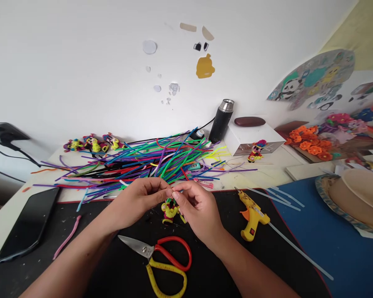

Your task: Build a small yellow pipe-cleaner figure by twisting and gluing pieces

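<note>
A small pipe-cleaner figure (170,210) in yellow, dark red and green shows just under my fingertips, above the black mat. Thumb and forefinger of my left hand (146,196) are pinched at its top. My right hand (200,207) is also closed at the top and right side of the figure, its fingertips meeting the left ones. The exact part between the fingertips is too small to make out. Nearer to me lie scissors (147,250) with one red and one yellow handle, their blades pointing left.
A heap of coloured pipe cleaners (136,163) spreads behind my hands. Finished figures (95,144) stand back left, another (256,151) by a white box (251,136). A yellow glue gun (251,215) lies right, a phone (29,223) left. A black flask (222,120) stands by the wall.
</note>
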The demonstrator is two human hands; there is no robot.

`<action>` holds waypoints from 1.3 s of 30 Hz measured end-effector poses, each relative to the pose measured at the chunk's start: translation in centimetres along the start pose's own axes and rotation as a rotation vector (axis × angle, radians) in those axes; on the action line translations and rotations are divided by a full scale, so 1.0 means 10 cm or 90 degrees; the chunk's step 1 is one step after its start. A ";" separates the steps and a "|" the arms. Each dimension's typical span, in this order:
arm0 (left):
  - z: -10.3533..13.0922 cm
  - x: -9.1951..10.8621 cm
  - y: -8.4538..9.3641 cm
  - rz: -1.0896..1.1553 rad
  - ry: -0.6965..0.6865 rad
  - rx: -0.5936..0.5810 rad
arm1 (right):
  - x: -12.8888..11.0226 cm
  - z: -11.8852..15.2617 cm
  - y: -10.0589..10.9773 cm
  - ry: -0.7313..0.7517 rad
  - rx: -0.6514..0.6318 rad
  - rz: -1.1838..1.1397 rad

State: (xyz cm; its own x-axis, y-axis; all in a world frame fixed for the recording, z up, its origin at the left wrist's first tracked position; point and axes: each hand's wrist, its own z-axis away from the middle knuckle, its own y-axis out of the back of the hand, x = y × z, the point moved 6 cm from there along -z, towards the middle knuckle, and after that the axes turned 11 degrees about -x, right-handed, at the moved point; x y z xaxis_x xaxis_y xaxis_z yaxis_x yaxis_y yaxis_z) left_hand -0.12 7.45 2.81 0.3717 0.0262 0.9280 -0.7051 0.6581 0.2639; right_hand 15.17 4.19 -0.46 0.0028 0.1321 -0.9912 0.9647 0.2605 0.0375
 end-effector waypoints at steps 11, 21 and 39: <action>-0.03 -0.12 -0.09 0.225 -0.003 -0.007 | 0.00 -0.02 0.03 -0.053 0.006 -0.162; -0.04 -0.08 -0.14 0.251 0.022 0.015 | -0.01 -0.01 -0.03 -0.053 -0.006 -0.227; -0.05 -0.15 -0.15 0.268 0.006 0.033 | 0.10 -0.03 -0.06 -0.130 -0.032 -0.342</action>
State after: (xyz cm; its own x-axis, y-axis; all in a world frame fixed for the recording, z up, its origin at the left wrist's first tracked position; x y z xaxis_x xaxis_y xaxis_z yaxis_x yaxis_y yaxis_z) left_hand 0.66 6.84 0.89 0.0497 0.2922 0.9551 -0.8260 0.5496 -0.1251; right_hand 14.50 4.40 -1.45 -0.4280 -0.2181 -0.8771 0.8312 0.2861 -0.4767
